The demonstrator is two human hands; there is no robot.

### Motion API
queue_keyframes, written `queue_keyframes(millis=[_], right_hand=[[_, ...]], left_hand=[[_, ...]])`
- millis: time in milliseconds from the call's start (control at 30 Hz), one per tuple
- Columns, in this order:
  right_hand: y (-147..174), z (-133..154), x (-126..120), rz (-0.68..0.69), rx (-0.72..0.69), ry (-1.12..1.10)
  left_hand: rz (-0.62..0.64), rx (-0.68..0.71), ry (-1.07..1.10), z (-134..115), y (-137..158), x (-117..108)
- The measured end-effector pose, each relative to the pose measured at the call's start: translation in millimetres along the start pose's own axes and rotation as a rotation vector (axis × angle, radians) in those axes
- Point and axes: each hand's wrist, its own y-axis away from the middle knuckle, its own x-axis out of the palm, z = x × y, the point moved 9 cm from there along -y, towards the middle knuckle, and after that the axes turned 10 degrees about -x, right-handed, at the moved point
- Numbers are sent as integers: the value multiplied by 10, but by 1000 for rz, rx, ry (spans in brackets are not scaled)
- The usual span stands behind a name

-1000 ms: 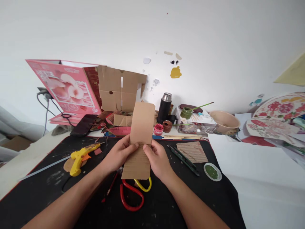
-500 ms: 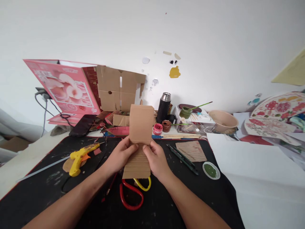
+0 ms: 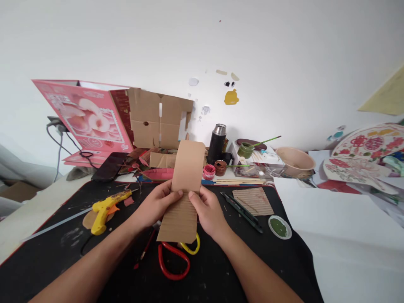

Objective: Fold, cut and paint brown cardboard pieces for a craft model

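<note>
A long strip of brown cardboard (image 3: 188, 164) is held between my two hands, bent across its middle. Its upper half is smooth and stands up; the lower half is ribbed and slopes down toward me. My left hand (image 3: 160, 202) grips the left edge at the fold, thumb on top. On the right edge, my right hand (image 3: 208, 209) pinches the same fold with its thumb. Fingers of both hands are partly hidden behind the strip. Just below the cardboard, scissors with red and yellow handles (image 3: 174, 261) lie on the black mat (image 3: 214, 277), their blades covered.
At left lies a yellow hot glue gun (image 3: 105, 208). Right of my hands are a dark green cutter (image 3: 242, 211), a ribbed cardboard piece (image 3: 254, 201) and a lid of green paint (image 3: 279, 227). Behind stand a black thermos (image 3: 216, 145), paint jars (image 3: 208, 171) and a pink box (image 3: 91, 118).
The strip has tilted, its top shifting slightly right and its lower end swinging left and toward me. The bend at the fold looks sharper. Both hands keep their grip.
</note>
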Motion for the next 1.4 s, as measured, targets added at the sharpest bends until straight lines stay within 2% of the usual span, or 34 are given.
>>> queue_keyframes(millis=[367,600,767,933,1400], right_hand=[[26,-1,39,-27,-28,-27],[13,-83,-3,-79,6,-43],[2,-62,30,-17,29,-56],[7,12,56,34,21,-52],[-7,-25,-7,-11,-48,44]], left_hand=[[-45,18,71,34,10,37],[-66,64,25,16,-5,53],[-46,17,23,22,-9,17],[-24,44,-1,-22,11,-14],[-5,61,-9,12,-21,57]])
